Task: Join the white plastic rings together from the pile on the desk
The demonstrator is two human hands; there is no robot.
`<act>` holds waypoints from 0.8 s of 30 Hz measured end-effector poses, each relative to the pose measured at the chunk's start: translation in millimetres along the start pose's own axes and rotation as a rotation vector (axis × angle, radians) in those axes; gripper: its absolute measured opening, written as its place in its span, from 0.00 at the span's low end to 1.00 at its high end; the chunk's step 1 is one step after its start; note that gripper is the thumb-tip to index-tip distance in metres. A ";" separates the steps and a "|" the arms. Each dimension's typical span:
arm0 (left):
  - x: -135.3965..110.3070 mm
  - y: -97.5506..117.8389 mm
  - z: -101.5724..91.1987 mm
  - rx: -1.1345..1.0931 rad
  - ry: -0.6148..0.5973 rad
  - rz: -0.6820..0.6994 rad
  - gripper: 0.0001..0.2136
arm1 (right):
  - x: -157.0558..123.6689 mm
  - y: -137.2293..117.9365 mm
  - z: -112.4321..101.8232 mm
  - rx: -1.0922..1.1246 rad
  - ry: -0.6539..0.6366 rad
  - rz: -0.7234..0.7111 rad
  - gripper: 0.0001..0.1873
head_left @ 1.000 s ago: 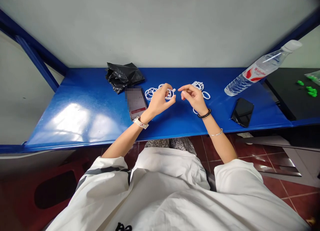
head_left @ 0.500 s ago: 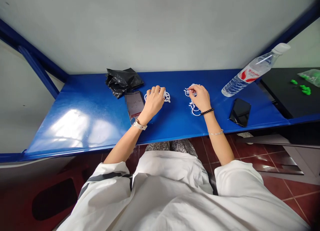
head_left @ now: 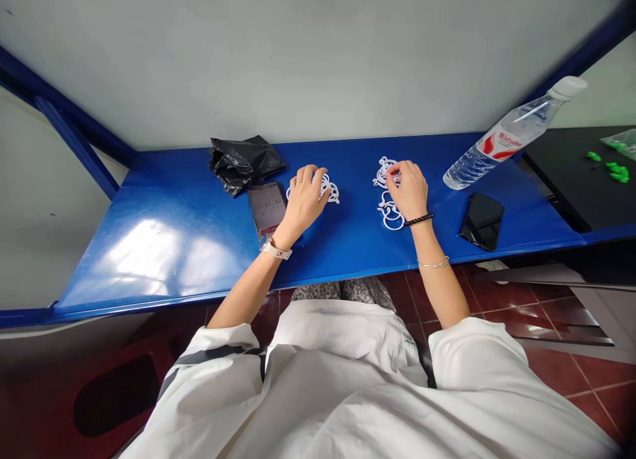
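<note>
My left hand (head_left: 307, 201) rests over a small pile of white plastic ring-shaped pieces (head_left: 331, 192), its fingers spread and the thumb apart; the palm hides part of that pile. Further right, my right hand (head_left: 409, 187) has its thumb and fingertips pinched together at the edge of a second cluster of white ring-shaped pieces (head_left: 381, 175). It seems to grip one of them, though the fingers cover most of it. Nearer to me, beside the right wrist, lie more looped white pieces (head_left: 392, 219).
A phone with a lit timer (head_left: 268, 206) lies beside the left hand, below a crumpled black plastic bag (head_left: 247, 162). On the right stand a water bottle (head_left: 501, 141) and a dark phone (head_left: 481, 221). Green pieces (head_left: 617, 172) lie on a black surface. The blue table (head_left: 342, 247) meets a wall behind.
My right hand has shifted slightly right, uncovering more of the white pieces on its left. The left hand stays over its pile, its fingers a little more spread.
</note>
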State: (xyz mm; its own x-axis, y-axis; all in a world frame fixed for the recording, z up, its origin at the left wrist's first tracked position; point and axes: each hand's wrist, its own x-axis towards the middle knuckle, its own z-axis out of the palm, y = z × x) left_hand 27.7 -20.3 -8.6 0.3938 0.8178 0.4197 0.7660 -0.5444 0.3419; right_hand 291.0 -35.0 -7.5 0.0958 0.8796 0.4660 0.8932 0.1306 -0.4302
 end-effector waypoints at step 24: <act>-5.4 21.5 -4.8 -0.750 -0.102 0.118 0.24 | -22.2 -53.7 1.1 0.825 -0.386 -0.170 0.17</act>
State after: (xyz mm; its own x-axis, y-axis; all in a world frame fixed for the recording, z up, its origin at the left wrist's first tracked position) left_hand 39.6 -37.3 0.6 0.5249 0.7395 0.4215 0.1801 -0.5804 0.7941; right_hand 240.4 -61.0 4.4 -0.2933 0.8907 0.3474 0.2718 0.4261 -0.8629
